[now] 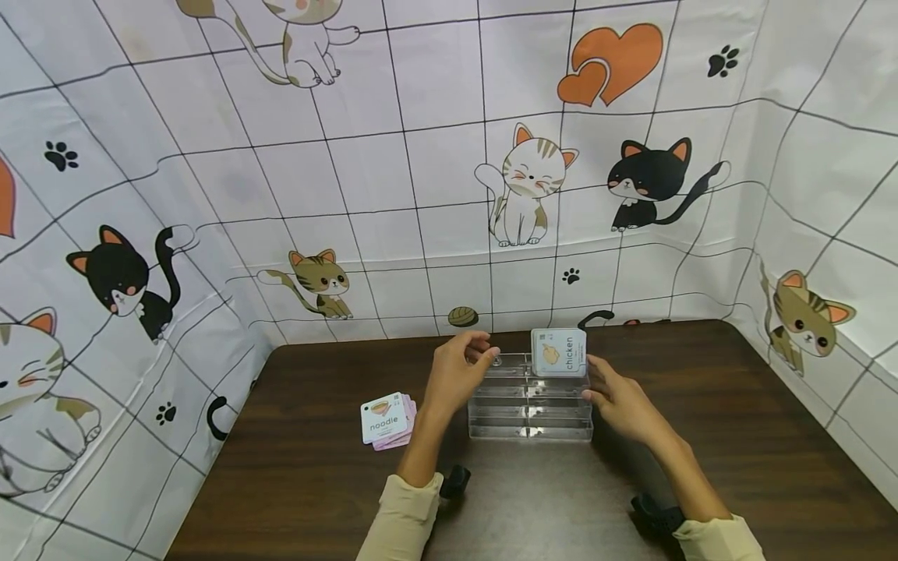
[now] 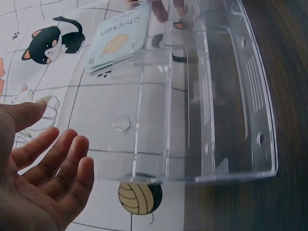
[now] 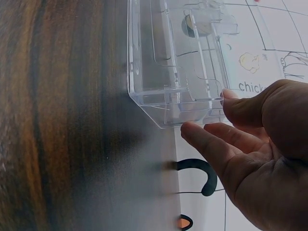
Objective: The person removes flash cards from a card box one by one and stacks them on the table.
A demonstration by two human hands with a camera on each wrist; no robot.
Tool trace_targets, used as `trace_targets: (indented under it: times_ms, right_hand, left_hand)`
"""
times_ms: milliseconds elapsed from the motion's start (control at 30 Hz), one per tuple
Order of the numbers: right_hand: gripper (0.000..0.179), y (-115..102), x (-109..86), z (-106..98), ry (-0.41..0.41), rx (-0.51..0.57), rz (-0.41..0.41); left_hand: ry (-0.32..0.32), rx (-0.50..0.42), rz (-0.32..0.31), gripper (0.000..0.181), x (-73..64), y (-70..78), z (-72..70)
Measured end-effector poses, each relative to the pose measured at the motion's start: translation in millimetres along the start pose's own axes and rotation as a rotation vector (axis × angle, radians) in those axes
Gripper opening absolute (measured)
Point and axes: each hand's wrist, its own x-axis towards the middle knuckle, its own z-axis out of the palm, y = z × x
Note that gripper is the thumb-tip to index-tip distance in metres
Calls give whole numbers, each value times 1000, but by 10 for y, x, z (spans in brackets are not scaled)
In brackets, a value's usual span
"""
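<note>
A clear plastic tiered card rack (image 1: pixel 529 432) stands on the table. A stack of cards with "chicken" on the front (image 1: pixel 559 353) stands in its top right compartment. My left hand (image 1: pixel 459 372) is at the rack's upper left side, fingers spread and slightly bent; in the left wrist view, nothing is between the thumb and fingers (image 2: pixel 72 163). On the other side, my right hand (image 1: pixel 620 397) is at the rack's right end beside the cards. Its thumb and fingertips (image 3: pixel 192 132) lie right at the rack's edge in the right wrist view, the fingers loosely extended.
Left of the rack, a small pile of cards with "noodle" on top (image 1: pixel 384 421) lies on the dark wooden table (image 1: pixel 295 467). Behind the table and along both sides hangs a white cloth (image 1: pixel 435 187) printed with cats and a grid.
</note>
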Motion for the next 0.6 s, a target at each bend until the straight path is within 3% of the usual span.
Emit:
trace_targets:
  times_ms: [600]
  right_hand:
    - [62, 26, 14, 2, -3, 13, 11]
  left_hand:
    - [-16, -15, 21, 30, 74, 125, 206]
